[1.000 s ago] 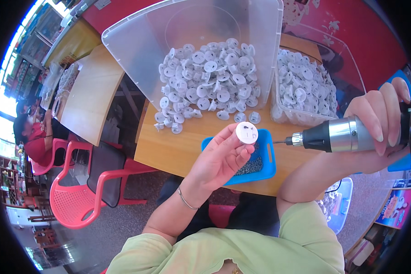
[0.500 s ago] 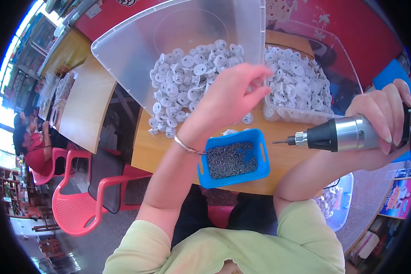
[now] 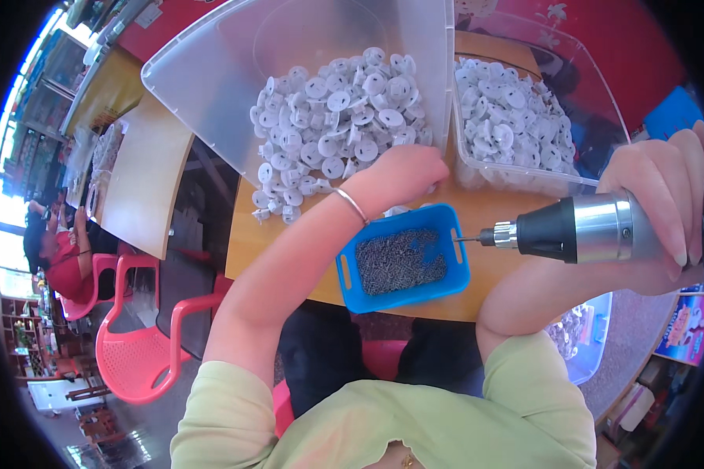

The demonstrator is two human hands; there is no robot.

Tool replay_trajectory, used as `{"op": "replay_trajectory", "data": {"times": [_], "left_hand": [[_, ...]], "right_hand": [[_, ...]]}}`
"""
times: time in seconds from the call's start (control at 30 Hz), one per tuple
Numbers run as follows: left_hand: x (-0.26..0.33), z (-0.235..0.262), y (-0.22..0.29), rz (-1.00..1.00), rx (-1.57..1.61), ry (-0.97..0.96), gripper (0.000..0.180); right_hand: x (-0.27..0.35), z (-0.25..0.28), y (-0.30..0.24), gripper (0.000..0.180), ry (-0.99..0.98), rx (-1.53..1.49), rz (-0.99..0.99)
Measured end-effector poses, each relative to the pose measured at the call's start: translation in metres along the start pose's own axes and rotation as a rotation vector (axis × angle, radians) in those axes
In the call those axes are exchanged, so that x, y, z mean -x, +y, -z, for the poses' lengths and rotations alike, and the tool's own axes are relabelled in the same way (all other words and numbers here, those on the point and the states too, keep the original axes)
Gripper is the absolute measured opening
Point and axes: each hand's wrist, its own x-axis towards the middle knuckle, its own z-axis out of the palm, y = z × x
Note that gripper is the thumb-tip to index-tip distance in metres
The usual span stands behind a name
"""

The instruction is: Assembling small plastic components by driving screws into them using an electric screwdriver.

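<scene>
My right hand [image 3: 655, 199] grips a silver and black electric screwdriver [image 3: 594, 228], its thin bit pointing left near the right end of a blue plastic basket [image 3: 414, 300]. Many small dark screws [image 3: 395, 266] lie inside that basket. Just beyond its far rim is my left hand [image 3: 405, 173], fingers drawn together, their tips turned away so that whatever they hold is hidden. A heap of white round plastic parts [image 3: 336, 117] spills from a tipped translucent bin [image 3: 203, 74] past my left hand. A scrap of white shows below that hand.
A clear box [image 3: 524, 181] at the back right holds more white plastic parts [image 3: 512, 117]. Below the table [image 3: 485, 301] on the right stands a tub [image 3: 594, 352] of shiny pieces. Red chairs [image 3: 137, 359], another table [image 3: 145, 180] and a seated person [image 3: 66, 262] are at left.
My left hand has come down toward me from above the white parts, and its fingers have closed up. The screwdriver has shifted slightly left, its bit nearer the blue basket.
</scene>
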Motion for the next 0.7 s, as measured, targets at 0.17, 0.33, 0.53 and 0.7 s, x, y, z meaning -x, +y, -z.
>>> {"op": "replay_trajectory", "data": {"times": [0.17,0.33,0.53,0.7], "left_hand": [[0.013,0.025,0.006,-0.019,0.078,-0.028,0.013],[0.061,0.051,0.032,0.183,1.192,0.422,0.012],[0.085,0.036,0.042,0.059,1.672,0.733,0.017],[0.090,0.035,0.041,-0.028,1.766,0.820,0.017]], "right_hand": [[0.006,-0.002,0.004,0.038,0.064,0.122,0.018],[0.013,-0.013,0.011,0.039,0.119,0.252,0.039],[0.037,-0.020,0.007,0.046,0.077,0.698,-0.205],[0.054,-0.003,0.028,0.046,0.138,0.858,-0.165]]}}
